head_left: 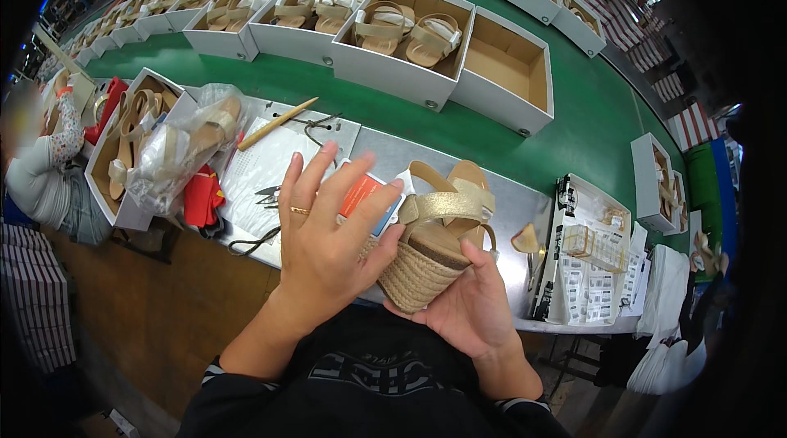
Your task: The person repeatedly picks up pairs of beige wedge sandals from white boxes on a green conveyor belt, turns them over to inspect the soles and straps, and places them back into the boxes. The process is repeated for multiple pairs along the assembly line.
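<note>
Gold-strapped, rope-sided wedge sandal (pixel 434 246), cupped in curled right hand (pixel 475 307), just beside wide-spread left hand (pixel 328 216). Behind left fingers, red-and-blue flat card (pixel 358 193); touch unclear. Best to grip side snugly, without squashing straps.

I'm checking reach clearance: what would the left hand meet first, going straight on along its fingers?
Probably a white box holding sandals, across the green tabletop; depth is unclear, so the left hand might pass above it.
</note>
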The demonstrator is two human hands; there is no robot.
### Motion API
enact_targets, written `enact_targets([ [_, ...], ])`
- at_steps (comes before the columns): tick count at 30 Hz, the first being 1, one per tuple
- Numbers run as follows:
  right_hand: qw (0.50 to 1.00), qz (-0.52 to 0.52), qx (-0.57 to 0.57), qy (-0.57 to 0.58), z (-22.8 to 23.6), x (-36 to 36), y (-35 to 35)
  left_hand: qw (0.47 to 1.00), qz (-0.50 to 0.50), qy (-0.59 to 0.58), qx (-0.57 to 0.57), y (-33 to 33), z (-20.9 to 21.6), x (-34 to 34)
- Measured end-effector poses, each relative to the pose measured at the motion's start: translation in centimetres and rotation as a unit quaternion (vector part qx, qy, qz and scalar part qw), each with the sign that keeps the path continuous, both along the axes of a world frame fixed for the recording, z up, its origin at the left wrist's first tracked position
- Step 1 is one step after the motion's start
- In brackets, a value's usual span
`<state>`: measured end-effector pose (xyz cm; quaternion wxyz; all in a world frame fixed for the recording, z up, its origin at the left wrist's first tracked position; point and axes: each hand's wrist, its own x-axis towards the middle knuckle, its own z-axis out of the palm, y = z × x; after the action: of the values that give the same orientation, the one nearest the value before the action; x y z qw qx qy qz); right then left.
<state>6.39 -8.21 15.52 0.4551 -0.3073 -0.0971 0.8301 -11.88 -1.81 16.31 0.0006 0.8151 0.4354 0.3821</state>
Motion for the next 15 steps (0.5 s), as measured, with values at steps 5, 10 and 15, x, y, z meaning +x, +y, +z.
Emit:
enact_targets([
  [5,0.992,-0.02,0.032,-0.119,0.6,-0.6,-0.4,0.931,-0.134,-0.197,-0.278,0.0,-0.3,0.1],
  [10,0.994,-0.026,0.023,-0.099,0.8,-0.3,-0.3,0.902,-0.162,-0.272,-0.295,0.7,-2.0,1.2],
  [15,0.998,-0.021,-0.043,0.034,0.7,0.6,-0.3,0.845,-0.165,-0.319,-0.397,0.9,-0.8,1.2],
])
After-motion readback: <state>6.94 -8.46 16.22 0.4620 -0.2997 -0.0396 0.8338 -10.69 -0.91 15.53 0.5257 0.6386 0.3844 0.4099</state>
